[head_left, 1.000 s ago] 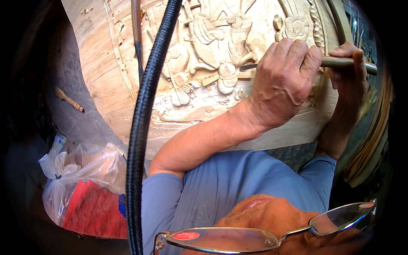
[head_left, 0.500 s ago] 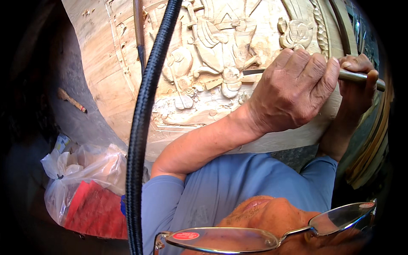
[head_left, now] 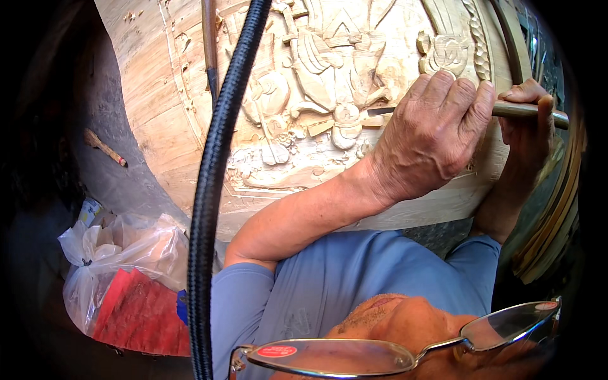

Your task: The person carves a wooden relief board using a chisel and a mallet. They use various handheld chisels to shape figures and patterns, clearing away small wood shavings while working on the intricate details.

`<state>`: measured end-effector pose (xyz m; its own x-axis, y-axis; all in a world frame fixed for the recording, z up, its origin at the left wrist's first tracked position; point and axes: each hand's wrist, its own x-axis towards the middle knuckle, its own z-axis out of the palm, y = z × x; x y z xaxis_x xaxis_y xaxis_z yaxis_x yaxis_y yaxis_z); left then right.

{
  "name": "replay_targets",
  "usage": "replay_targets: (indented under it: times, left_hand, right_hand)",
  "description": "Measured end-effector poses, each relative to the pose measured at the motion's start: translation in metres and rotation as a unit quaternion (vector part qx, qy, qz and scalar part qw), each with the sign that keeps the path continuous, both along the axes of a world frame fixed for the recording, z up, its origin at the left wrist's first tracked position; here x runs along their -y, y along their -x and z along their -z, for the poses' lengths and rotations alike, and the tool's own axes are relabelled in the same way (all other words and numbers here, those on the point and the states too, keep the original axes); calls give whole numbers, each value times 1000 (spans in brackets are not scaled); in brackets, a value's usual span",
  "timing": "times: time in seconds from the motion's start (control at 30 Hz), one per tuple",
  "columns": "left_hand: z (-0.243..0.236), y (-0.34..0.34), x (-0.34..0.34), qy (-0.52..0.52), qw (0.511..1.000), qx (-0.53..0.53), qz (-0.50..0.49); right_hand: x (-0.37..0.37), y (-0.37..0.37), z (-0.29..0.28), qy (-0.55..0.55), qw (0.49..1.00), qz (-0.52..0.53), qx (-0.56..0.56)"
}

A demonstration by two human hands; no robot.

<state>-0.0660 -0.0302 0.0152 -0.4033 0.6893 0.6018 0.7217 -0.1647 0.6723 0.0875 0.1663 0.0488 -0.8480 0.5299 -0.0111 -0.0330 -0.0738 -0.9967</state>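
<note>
A carved wooden relief panel [head_left: 158, 107] lies in front of me, with figures and scrollwork standing out from its pale surface. My left hand [head_left: 437, 130] is closed around the front of a wood chisel [head_left: 529, 112], low over the carving. My right hand [head_left: 529, 130] grips the handle farther back, with its thumb along the top. The chisel's dark blade points left and ends beside a small round carved knob [head_left: 346, 115]. I cannot tell whether its tip touches the wood. My left fingers hide the middle of the tool.
Another long-handled tool [head_left: 209, 50] lies on the panel's far left, partly behind a black braided cable [head_left: 218, 158] crossing the view. A short wooden stick [head_left: 105, 147] is on the grey surface at left. Below it sit a clear plastic bag [head_left: 120, 247] and a red object [head_left: 142, 316]. Wooden strips [head_left: 551, 221] stand at right.
The chisel's handle end has risen slightly and moved left, and its blade tip sits a little farther from the carved knob. Both hands keep their hold.
</note>
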Motion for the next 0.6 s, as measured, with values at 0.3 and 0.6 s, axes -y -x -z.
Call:
replay_targets:
  times: [0.3,0.6]
  left_hand:
    - [3,1,0,-3,1000,29,3]
    - [3,1,0,21,998,55,-5]
  right_hand:
    - [11,6,-7,-3,1000,6,7]
    - [18,12,0,-4,1000,21,16]
